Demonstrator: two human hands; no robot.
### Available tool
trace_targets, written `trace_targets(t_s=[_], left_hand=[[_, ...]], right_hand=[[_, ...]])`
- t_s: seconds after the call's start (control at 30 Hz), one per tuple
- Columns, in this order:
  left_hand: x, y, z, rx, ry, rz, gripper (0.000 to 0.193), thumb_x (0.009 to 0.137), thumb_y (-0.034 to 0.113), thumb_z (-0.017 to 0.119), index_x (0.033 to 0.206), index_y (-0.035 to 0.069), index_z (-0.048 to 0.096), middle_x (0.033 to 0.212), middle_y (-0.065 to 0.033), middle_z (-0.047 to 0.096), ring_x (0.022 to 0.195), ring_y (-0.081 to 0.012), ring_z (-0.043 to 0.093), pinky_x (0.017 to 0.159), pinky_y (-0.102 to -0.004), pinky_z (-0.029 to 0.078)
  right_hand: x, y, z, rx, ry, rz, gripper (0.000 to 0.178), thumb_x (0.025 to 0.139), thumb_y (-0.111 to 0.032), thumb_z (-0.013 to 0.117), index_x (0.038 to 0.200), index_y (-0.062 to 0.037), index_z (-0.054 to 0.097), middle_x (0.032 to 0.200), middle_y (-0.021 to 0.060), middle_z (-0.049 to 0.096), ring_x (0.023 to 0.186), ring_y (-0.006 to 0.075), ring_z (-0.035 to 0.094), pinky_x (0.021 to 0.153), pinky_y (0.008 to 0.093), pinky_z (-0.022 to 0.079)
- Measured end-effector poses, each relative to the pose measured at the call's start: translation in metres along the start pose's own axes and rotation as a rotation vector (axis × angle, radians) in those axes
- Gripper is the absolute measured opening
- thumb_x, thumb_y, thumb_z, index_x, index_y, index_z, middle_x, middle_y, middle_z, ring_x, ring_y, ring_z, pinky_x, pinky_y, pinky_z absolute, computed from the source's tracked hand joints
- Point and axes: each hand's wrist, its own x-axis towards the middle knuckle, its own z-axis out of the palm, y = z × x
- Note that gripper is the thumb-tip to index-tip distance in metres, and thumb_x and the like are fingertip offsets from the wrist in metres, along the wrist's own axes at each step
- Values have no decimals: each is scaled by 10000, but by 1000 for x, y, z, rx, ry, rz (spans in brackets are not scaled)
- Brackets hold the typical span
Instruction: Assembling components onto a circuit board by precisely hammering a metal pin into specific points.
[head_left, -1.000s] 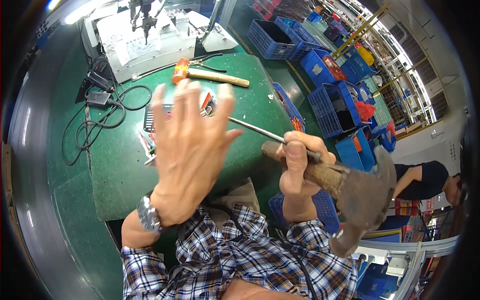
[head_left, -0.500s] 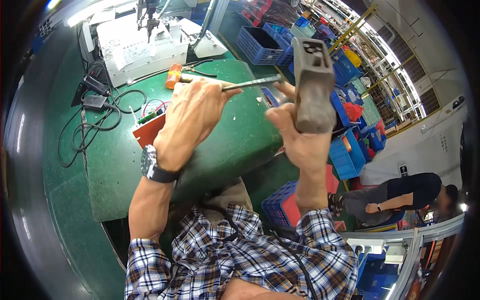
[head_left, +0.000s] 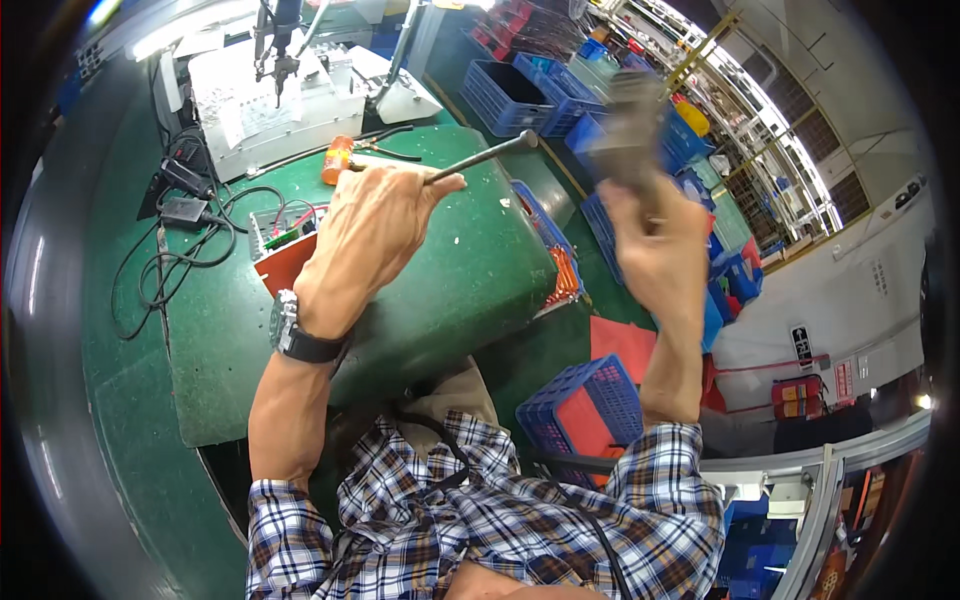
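I have the left hand [head_left: 370, 215] clamped around a slim, dull-grey metal rod [head_left: 488, 156] over the scuffed green tabletop [head_left: 470, 250]; its long axis slants from near left to far right, flared round end rightmost. Farther right, my right hand [head_left: 662, 235] grips a blocky, blurred hammer [head_left: 625, 130], apart from the rod

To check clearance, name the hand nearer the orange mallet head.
Left: the left hand is just below the orange mallet head in the picture; the right hand is well to its right.
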Motion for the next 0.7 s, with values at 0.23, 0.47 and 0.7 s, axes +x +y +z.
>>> trace_targets(t_s=[0.23, 0.47, 0.7], left_hand=[[-5, 4, -4, -75, 39, -24, 463, 1021, 337, 545, 759, -32, 644, 682, -241, 591, 686, -437, 585, 634, -488, 441], [-3, -10, -9, -199, -41, -54, 437, 1049, 346, 492, 948, 0, 739, 734, -272, 606, 737, -441, 606, 700, -469, 466], [0, -14, -3, -224, -43, -27, 498, 1062, 366, 457, 929, -29, 729, 692, -274, 577, 693, -439, 602, 690, -475, 473]], right_hand=[[1, -39, -38, 265, 475, -59, 122, 968, -153, 676, 918, -50, 633, 600, -4, 497, 517, 71, 476, 482, 232, 373], [27, -46, -12, -123, -78, -162, 126, 946, -124, 695, 919, -3, 679, 609, -41, 562, 550, 57, 448, 494, 251, 345], [50, -46, 0, -274, 65, -417, 195, 963, -206, 675, 967, -12, 672, 544, 18, 476, 500, 100, 407, 484, 314, 335]])
